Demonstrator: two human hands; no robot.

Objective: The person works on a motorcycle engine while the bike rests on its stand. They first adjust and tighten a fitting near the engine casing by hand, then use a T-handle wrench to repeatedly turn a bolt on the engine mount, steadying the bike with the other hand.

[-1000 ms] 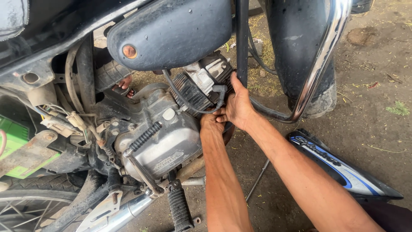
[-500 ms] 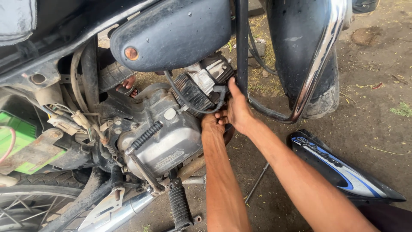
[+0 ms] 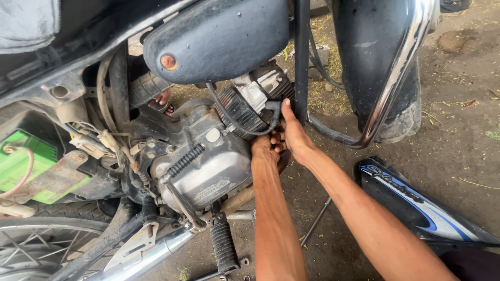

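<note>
Both hands buried at the front of a motorcycle engine (image 3: 205,166), low down beside the finned cylinder (image 3: 245,112). Left hand (image 3: 264,148) tucked under the cylinder, fingers curled inward and mostly hidden by the casing; cannot tell whether pinching something or only pressing. Right hand (image 3: 292,136) just beside it, touching it at the knuckles, thumb raised along the black frame downtube (image 3: 301,62), other fingers folded out of sight behind the left hand; grip likewise not visible. Probably placed so close together because the spot worked on is small and recessed, one hand steadying while the other feels for a part.

Black cable (image 3: 234,119) looping from under the dark fuel tank (image 3: 219,36) down across the fins to the fingertips. Chrome crash guard (image 3: 398,73) curving past the front mudguard (image 3: 364,52) on the far side of the forearms. Kick lever and footpeg (image 3: 223,247) below the crankcase, exhaust pipe (image 3: 151,255) running along the bottom. Green battery (image 3: 23,166) exposed at the left, apparently with the side cover off. Blue-and-white body panel (image 3: 416,205) lying on the dirt floor (image 3: 458,130), well apart from the engine, likely set aside to clear access. Thin metal rod (image 3: 315,221) on the ground between the forearms.
</note>
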